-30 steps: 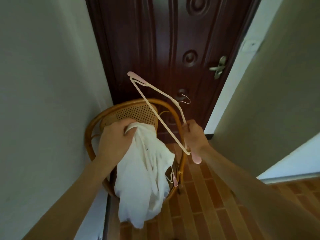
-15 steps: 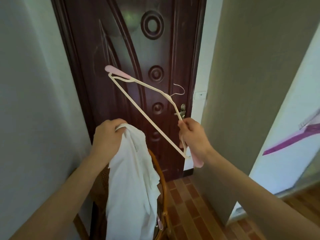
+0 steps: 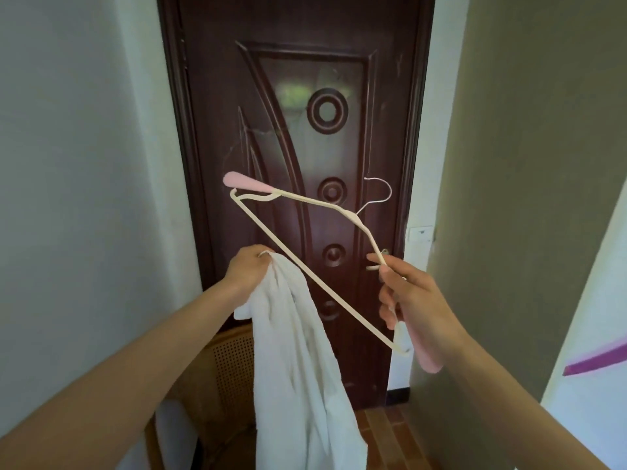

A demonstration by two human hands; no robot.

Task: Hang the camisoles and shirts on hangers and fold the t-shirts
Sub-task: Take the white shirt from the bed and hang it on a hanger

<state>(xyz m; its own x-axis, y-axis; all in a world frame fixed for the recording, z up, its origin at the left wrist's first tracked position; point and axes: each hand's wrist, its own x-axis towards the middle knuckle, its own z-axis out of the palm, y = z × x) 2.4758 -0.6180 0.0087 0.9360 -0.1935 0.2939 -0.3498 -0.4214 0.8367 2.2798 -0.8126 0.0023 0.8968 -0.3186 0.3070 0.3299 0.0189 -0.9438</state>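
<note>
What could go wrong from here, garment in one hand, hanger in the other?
The left hand grips the limp white garment bunched at one spot, so finding its neckline or straps may be fiddly. The right hand holds the cream wire hanger with pink tips tilted; its hook could snag the cloth.

Over the last second the view tilted upward, so the dark door (image 3: 325, 164) came to fill the frame and the cane chair (image 3: 230, 361) sank to the bottom edge. The left hand (image 3: 249, 273) lifted the white garment (image 3: 298, 368) clear of the chair, letting it hang free. The right hand (image 3: 407, 300) raised the cream hanger (image 3: 305, 266) with pink tips, and its index finger loosened and pointed outward from the wire.
</note>
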